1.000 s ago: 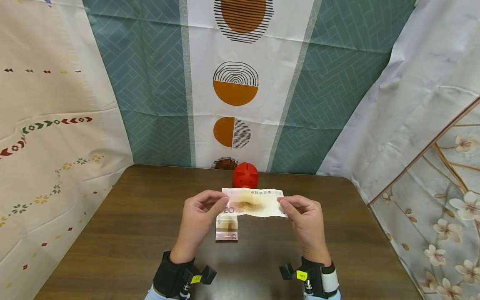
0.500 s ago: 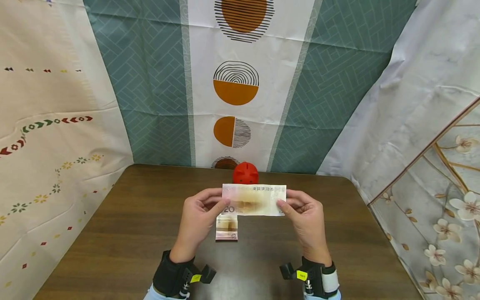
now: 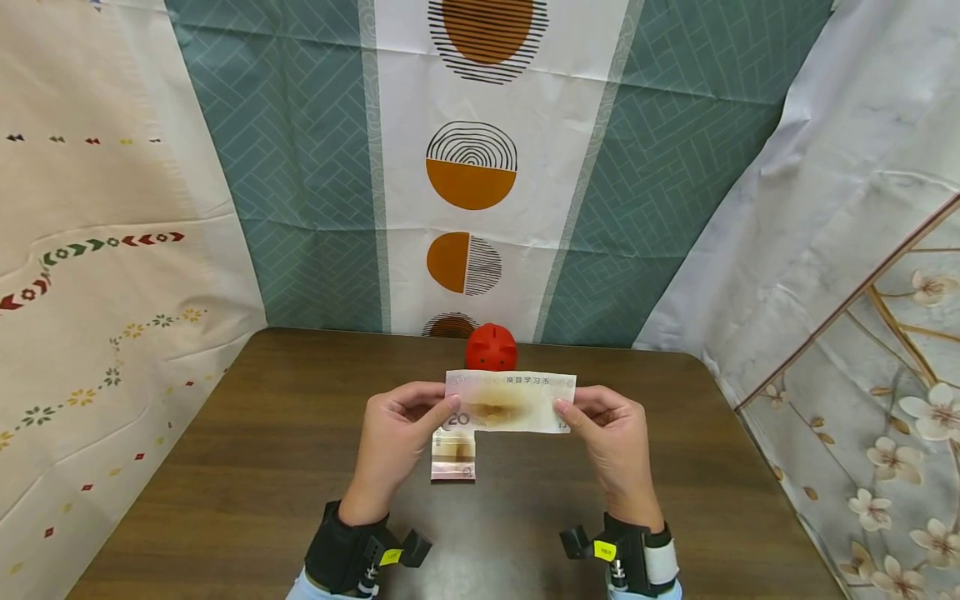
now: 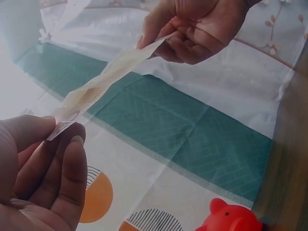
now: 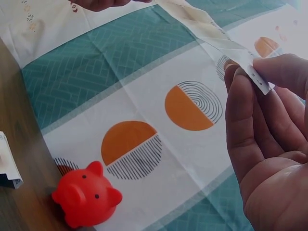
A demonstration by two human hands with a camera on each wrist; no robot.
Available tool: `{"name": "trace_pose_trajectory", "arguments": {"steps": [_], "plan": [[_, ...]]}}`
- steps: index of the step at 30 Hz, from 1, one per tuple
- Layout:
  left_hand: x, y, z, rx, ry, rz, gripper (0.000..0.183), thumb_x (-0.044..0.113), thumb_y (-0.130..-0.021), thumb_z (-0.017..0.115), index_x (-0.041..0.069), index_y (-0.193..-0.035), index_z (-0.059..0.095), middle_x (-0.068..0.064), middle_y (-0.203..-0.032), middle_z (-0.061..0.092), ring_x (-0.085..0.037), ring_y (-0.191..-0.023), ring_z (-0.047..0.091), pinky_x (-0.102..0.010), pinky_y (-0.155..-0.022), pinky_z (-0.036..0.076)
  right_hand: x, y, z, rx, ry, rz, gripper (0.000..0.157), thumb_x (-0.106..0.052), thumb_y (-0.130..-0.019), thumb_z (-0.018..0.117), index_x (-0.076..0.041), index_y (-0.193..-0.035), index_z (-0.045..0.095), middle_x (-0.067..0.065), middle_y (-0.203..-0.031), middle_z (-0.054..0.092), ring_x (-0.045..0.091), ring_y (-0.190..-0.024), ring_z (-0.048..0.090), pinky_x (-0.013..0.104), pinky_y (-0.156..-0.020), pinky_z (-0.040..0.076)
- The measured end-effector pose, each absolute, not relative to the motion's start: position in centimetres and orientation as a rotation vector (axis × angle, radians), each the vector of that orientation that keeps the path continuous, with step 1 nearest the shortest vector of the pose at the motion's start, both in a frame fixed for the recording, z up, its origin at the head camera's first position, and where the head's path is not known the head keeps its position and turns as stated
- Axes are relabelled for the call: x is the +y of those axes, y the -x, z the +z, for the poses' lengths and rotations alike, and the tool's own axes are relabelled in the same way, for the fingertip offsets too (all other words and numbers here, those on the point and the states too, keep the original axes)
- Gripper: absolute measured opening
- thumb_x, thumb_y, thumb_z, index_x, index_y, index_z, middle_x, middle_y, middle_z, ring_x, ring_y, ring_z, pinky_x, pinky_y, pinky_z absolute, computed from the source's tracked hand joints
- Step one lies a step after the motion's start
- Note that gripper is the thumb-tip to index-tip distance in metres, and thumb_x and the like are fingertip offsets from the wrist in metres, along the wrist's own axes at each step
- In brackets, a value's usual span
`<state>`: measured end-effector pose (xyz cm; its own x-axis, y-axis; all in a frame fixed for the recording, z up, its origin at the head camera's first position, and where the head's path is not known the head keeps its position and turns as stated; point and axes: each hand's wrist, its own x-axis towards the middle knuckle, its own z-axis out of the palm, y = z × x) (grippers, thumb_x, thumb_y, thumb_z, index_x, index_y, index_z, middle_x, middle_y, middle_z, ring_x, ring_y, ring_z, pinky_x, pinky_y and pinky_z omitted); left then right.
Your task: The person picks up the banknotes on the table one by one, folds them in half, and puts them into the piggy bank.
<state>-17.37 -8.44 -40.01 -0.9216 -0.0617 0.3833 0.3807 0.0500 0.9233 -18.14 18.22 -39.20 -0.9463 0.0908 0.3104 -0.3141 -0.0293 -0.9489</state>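
A pale pink-and-yellow banknote [image 3: 517, 402] marked 20 is stretched between both hands above the table. My left hand [image 3: 397, 437] pinches its left end between thumb and fingers, and my right hand [image 3: 615, 442] pinches the right end the same way. Light creases run across the note in the left wrist view. Beneath its left part, a second banknote [image 3: 453, 461] lies on the table, turned lengthwise toward me, its far end hidden by the held one. Just beyond the held note stands a red piggy bank [image 3: 491, 348], its lower part covered in the head view.
The brown wooden table [image 3: 300, 483] ends at a patterned green-and-white cloth [image 3: 315, 208] at the back. A cream cloth [image 3: 112, 333] hangs at the left and a floral white cloth [image 3: 862, 400] at the right.
The banknote has tilted up to face the head camera and looks flatter, its print now readable. It rose slightly, then dipped a little. Both hands have stayed nearly in place.
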Motion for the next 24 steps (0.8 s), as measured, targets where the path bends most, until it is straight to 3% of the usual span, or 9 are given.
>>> {"name": "trace_pose_trajectory", "arguments": {"steps": [7,13,20,24], "plan": [[-8.51,17.42,-40.05,-2.023,0.325,-1.941,0.017,0.012,-0.087,0.082,0.007,-0.103,0.080,-0.011,-0.091,0.077,-0.017,-0.074,0.064,-0.023,-0.068,0.057,18.11,18.11,-39.04,-1.982,-0.227,2.036,0.015,0.003,-0.088,0.076,0.011,-0.100,0.073,0.002,-0.089,0.079,0.016,-0.070,0.068,0.025,-0.064,0.059],[-8.53,17.61,-40.02,-1.977,0.393,-1.968,0.016,0.007,-0.088,0.080,0.004,-0.103,0.079,-0.011,-0.094,0.075,-0.018,-0.079,0.065,-0.023,-0.073,0.059,18.23,18.20,-39.19,-1.966,-0.272,2.007,0.011,0.002,-0.090,0.074,0.006,-0.101,0.074,0.001,-0.092,0.077,0.017,-0.076,0.066,0.024,-0.067,0.058],[-8.59,17.75,-40.07,-1.897,0.392,-2.042,0.013,0.001,-0.089,0.077,-0.001,-0.101,0.078,0.001,-0.064,0.059,-0.012,-0.056,0.050,-0.022,-0.050,0.043,18.54,18.44,-39.61,-1.879,-0.506,1.998,0.016,0.008,-0.092,0.069,0.016,-0.106,0.069,0.001,-0.091,0.069,0.016,-0.083,0.061,0.020,-0.070,0.054],[-8.53,17.65,-40.02,-1.861,0.452,-2.145,0.016,0.002,-0.094,0.071,-0.006,-0.107,0.072,0.005,-0.066,0.068,-0.012,-0.055,0.062,-0.023,-0.054,0.054,18.55,18.42,-39.76,-1.791,-0.587,2.095,0.014,0.009,-0.094,0.065,0.012,-0.107,0.071,0.001,-0.093,0.078,0.015,-0.082,0.073,0.023,-0.079,0.060]]}}
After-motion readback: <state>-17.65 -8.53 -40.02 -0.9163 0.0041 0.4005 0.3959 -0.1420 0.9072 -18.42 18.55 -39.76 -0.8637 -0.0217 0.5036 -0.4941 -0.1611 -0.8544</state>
